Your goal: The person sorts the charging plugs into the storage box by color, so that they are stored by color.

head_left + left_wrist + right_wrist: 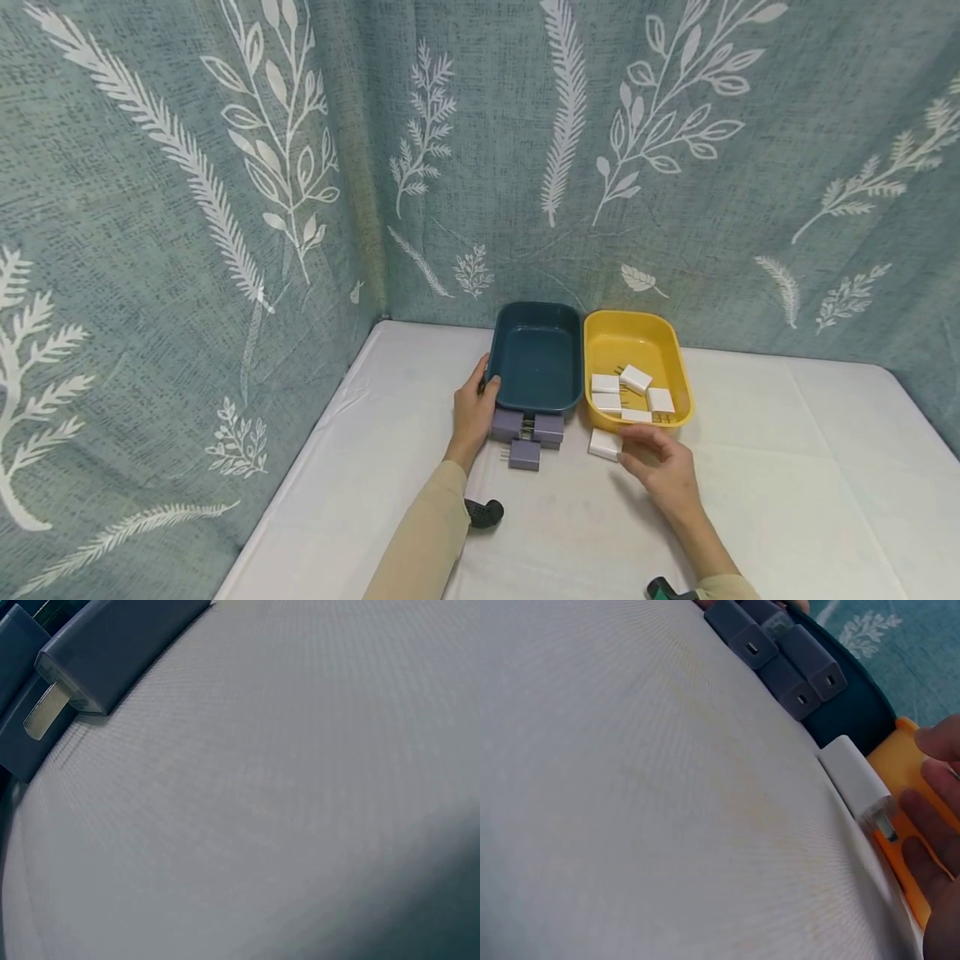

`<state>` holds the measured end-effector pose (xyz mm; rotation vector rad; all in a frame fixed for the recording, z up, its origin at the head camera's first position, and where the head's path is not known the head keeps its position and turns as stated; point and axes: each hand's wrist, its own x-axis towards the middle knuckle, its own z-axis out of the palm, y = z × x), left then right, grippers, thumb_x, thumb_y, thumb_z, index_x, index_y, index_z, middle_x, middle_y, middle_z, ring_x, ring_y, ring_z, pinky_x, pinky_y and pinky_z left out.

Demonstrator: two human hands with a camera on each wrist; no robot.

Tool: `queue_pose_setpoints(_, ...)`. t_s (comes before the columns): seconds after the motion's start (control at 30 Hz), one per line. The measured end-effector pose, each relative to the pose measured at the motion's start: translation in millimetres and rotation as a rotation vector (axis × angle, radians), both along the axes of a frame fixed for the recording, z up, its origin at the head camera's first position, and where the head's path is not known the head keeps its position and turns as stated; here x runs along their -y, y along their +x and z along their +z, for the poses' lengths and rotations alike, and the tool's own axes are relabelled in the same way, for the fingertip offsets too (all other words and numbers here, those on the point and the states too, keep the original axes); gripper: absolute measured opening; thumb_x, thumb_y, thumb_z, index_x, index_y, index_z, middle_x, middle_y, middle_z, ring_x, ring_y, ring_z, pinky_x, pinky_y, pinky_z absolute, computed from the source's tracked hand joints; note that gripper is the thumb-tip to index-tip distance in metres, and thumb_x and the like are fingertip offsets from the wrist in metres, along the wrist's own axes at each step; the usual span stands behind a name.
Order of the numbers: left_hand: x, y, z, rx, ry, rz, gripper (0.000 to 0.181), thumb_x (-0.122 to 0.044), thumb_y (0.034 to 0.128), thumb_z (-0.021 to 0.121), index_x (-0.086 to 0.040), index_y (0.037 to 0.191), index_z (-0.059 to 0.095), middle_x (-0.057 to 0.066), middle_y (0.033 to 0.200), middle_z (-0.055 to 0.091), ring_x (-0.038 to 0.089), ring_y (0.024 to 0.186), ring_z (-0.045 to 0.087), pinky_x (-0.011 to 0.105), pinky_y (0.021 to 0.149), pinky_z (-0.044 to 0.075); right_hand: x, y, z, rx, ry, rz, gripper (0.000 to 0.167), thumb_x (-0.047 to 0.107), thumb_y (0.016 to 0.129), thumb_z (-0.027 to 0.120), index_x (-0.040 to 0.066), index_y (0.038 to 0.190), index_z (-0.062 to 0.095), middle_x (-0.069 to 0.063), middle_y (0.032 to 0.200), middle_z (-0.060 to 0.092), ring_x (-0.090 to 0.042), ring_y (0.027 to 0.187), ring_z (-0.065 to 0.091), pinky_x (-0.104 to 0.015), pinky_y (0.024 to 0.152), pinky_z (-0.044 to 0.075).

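My left hand (472, 414) holds the left side of an empty dark blue tray (537, 402) near its front corner. Several purple-grey plug adapters (524, 455) are clustered against the tray's front; the left wrist view shows one adapter (127, 652) close up, a flat metal prong out of its end. A white plug adapter (603, 444) lies on the cloth before the yellow tray (681, 367). Beside its pronged end is my right hand (663, 468), thumb and fingers spread apart. In the right wrist view these fingers (930, 817) do not close around the white adapter (855, 780).
More white adapters (636, 379) lie inside the yellow tray, which stands right against the blue one. A black curved object (486, 513) shows by the left sleeve, and a black and green one (663, 588) by the right. A patterned curtain (480, 167) hangs behind the white-covered table (795, 467).
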<state>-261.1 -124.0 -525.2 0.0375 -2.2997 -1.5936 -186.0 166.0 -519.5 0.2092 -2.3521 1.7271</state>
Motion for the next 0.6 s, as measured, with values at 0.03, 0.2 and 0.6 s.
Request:
queue_pose_setpoints(0.03,-0.1,0.0,-0.2,-0.001,-0.001,0.001,0.051,-0.021,0.0976,0.052,-0.01,0.147,0.045,0.01,0.146,0.05,0.027,0.134,0.05,0.043,0.111,0.042,-0.2,0.1,-0.1,0.006,0.014,0.0,0.032,-0.004,0.075,0.076,0.004,0.106,0.069,-0.014,0.108,0.071,-0.001,0.099,0.064,-0.008,0.09,0.046)
queue_pose_setpoints(0.2,-0.2,0.4,-0.6,0.006,-0.001,0.002,0.051,-0.022,0.0974,0.052,-0.01,0.147,0.044,0.01,0.146,0.05,0.027,0.134,0.05,0.043,0.11,0.042,-1.2,0.9,-1.4,0.023,0.058,0.013,0.035,-0.001,0.075,0.077,0.007,0.108,0.069,-0.008,0.11,0.071,0.003,0.1,0.062,-0.007,0.09,0.045)
queue_pose_setpoints(0.6,-0.2,-0.3,-1.1,0.012,-0.004,0.002,0.051,-0.023,0.0983,0.051,-0.011,0.147,0.044,0.009,0.147,0.049,0.027,0.135,0.049,0.042,0.111,0.042,0.5,0.8,-2.8,0.017,0.084,0.052,0.038,-0.001,0.074,0.079,0.009,0.109,0.069,-0.007,0.109,0.072,0.005,0.097,0.062,-0.007,0.087,0.045)
